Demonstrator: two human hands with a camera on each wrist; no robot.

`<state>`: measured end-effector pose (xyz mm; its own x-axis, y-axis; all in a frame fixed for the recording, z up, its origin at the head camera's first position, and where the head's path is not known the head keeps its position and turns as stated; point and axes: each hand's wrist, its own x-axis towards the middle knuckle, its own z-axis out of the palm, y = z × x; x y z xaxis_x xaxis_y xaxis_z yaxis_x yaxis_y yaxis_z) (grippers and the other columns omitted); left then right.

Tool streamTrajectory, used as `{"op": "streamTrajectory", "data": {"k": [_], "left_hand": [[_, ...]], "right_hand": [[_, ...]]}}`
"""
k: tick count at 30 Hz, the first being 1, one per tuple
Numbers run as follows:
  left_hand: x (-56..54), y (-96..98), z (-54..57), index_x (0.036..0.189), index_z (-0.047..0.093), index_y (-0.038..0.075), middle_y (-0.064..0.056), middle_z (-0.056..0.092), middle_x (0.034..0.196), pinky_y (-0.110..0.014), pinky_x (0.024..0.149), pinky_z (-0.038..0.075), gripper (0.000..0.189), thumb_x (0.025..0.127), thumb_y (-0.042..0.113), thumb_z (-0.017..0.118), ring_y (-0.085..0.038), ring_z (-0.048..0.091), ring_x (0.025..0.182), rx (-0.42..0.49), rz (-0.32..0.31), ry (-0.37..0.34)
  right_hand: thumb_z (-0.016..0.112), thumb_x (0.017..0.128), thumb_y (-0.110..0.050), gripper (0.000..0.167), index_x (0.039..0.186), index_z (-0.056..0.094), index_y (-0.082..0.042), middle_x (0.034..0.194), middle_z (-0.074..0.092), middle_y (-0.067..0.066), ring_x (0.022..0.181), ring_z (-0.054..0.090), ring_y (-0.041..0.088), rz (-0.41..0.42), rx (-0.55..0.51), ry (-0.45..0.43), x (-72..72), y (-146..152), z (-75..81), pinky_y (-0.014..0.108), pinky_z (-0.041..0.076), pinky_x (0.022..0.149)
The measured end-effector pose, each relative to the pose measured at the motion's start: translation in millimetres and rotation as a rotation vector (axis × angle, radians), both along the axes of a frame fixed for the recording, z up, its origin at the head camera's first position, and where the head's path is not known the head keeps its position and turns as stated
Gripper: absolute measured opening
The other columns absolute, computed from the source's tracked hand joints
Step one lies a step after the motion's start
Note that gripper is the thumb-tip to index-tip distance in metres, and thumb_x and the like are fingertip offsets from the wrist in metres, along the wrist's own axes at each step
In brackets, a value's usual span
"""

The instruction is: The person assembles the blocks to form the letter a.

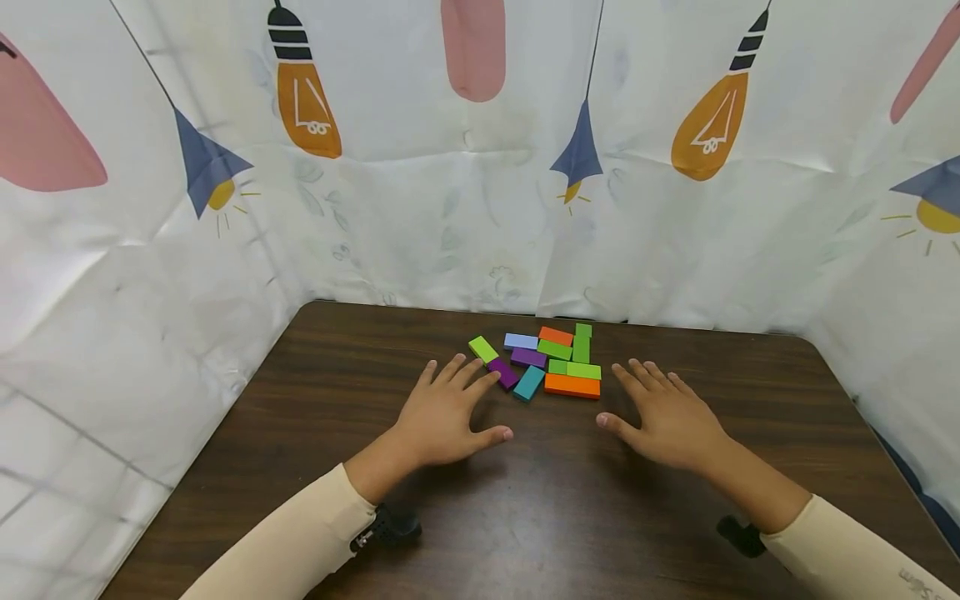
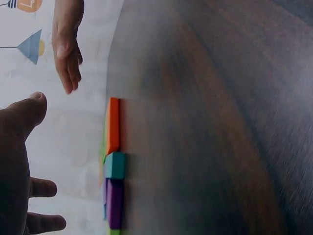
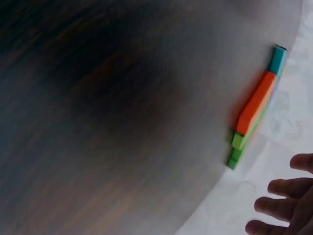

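Observation:
Several small coloured blocks lie in a loose cluster toward the far side of the table. Among them are an orange block (image 1: 572, 385), a teal block (image 1: 529, 383), a purple block (image 1: 503, 373), a lilac block (image 1: 521, 342) and a lime green block (image 1: 483, 349). My left hand (image 1: 442, 417) hovers at the cluster's near left with fingers spread, its fingertips overlapping the purple block's edge in the head view. On the near right, my right hand (image 1: 667, 421) is spread too, its fingers apart from the blocks. Neither hand holds anything.
The dark brown wooden table (image 1: 525, 517) has rounded far corners. Behind it and at both sides hangs a white curtain (image 1: 420, 225) printed with lamps and bulbs. Dark wrist cameras show at the left wrist (image 1: 397, 527) and the right wrist (image 1: 741, 536).

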<state>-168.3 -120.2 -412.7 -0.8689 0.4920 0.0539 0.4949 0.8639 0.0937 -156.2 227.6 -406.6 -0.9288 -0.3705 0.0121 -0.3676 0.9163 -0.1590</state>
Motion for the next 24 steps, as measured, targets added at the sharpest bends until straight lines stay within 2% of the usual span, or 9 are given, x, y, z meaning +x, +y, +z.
{"op": "streamTrajectory", "data": {"k": [6,11,18,24], "left_hand": [[3.8,10.0,-8.8,0.157,0.045,0.025,-0.006,0.042,0.159,-0.061,0.118,0.021,0.089,0.090,0.083,0.042,-0.033,0.031,0.149,0.017,-0.048,-0.016],[6.8,15.5,-15.3,0.154,0.049,0.023,-0.007,0.046,0.156,-0.059,0.116,0.029,0.081,0.093,0.077,0.046,-0.033,0.038,0.145,0.044,-0.086,-0.027],[7.7,21.9,-25.0,0.152,0.052,0.023,-0.005,0.050,0.152,-0.055,0.111,0.038,0.072,0.096,0.069,0.050,-0.030,0.044,0.141,0.052,-0.120,-0.043],[10.2,29.6,-25.9,0.150,0.053,0.022,-0.003,0.050,0.150,-0.054,0.110,0.040,0.068,0.098,0.065,0.051,-0.028,0.044,0.140,0.064,-0.146,-0.059]], "right_hand": [[0.053,0.097,-0.068,0.088,0.155,0.042,-0.003,0.152,0.044,0.024,0.137,0.043,0.046,0.016,-0.044,0.003,-5.0,-12,-12.7,0.066,0.038,0.106],[0.056,0.096,-0.066,0.082,0.152,0.048,-0.005,0.146,0.049,0.020,0.132,0.047,0.040,0.022,-0.036,-0.017,-9.1,-19,-20.4,0.063,0.047,0.099],[0.055,0.097,-0.066,0.083,0.151,0.049,-0.004,0.147,0.045,0.021,0.132,0.046,0.041,0.069,-0.022,-0.066,-13.0,-27,-28.3,0.061,0.048,0.099],[0.056,0.096,-0.066,0.082,0.153,0.048,-0.007,0.147,0.045,0.021,0.130,0.046,0.040,0.078,-0.014,-0.098,-14.3,-29,-31.2,0.060,0.049,0.098]]}}
